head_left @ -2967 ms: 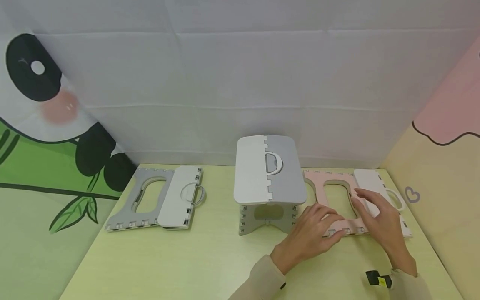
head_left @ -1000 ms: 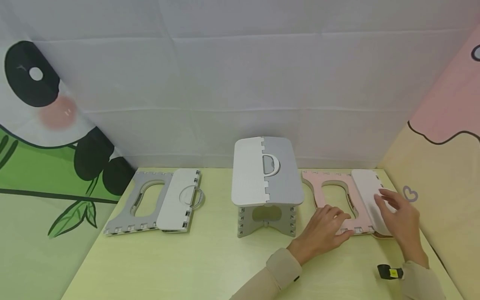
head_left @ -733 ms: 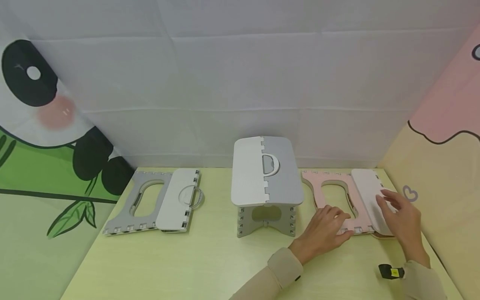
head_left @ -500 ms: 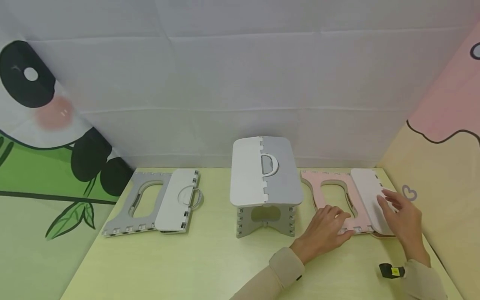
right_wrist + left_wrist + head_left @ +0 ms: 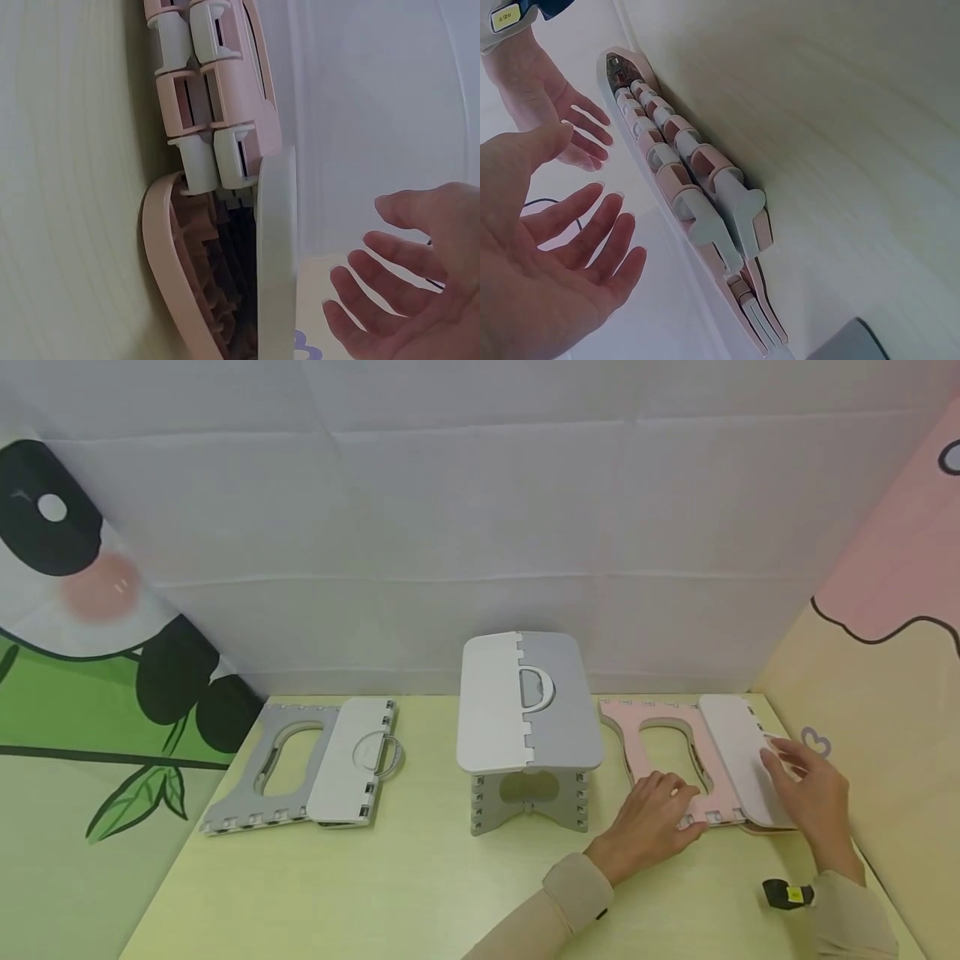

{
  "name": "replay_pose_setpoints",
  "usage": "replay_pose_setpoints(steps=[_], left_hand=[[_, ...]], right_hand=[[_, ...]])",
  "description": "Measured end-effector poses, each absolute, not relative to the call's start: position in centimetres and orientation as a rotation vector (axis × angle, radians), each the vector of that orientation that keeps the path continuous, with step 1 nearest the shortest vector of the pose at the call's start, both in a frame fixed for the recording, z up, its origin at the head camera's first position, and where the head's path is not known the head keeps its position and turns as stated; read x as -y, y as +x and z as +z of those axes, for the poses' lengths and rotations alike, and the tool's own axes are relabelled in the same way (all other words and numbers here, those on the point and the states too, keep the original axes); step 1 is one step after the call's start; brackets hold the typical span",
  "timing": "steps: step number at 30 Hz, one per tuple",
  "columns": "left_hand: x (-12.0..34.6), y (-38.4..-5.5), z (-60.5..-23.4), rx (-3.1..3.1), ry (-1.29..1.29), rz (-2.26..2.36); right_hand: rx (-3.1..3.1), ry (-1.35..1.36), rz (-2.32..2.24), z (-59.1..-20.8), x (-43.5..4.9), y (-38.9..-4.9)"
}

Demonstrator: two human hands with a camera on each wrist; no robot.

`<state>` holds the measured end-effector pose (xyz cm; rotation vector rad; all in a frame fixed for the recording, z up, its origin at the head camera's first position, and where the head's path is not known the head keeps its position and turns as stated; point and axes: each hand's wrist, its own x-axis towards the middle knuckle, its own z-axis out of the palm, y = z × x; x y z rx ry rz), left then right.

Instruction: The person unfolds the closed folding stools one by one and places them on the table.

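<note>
A folded pink-and-white step stool (image 5: 720, 768) lies flat at the table's right end. My left hand (image 5: 648, 822) is over its pink leg frame at the front, fingers loosely bent; they grip nothing in the left wrist view. Over the right side of the white panel (image 5: 276, 255) is my right hand (image 5: 816, 793), near the carry handle, which the fingers mostly hide. The right wrist view shows the thumb and fingers of that hand spread and curved, apart from the panel. A pink panel (image 5: 172, 262) lies under the white one, with a gap between.
A grey-and-white step stool (image 5: 528, 702) stands unfolded at the middle back. Another grey-and-white stool (image 5: 330, 764) lies folded flat on the left. A white cloth (image 5: 480, 527) rises behind the pale yellow table (image 5: 360, 893); a printed cloth (image 5: 885, 710) borders the right.
From over the pink frame, my right hand has moved right to the white panel's outer edge. My left hand has shifted slightly right. The stools keep their places.
</note>
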<state>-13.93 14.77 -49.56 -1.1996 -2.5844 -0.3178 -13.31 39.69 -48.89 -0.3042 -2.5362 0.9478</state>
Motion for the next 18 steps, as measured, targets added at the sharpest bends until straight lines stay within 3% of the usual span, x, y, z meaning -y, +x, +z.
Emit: replay_pose_setpoints(steps=[18], left_hand=[[-16.1,-13.9,-50.4,2.661,-1.185,-0.272]], right_hand=[[2.661,-0.406,0.953,-48.8,-40.7,-13.5]])
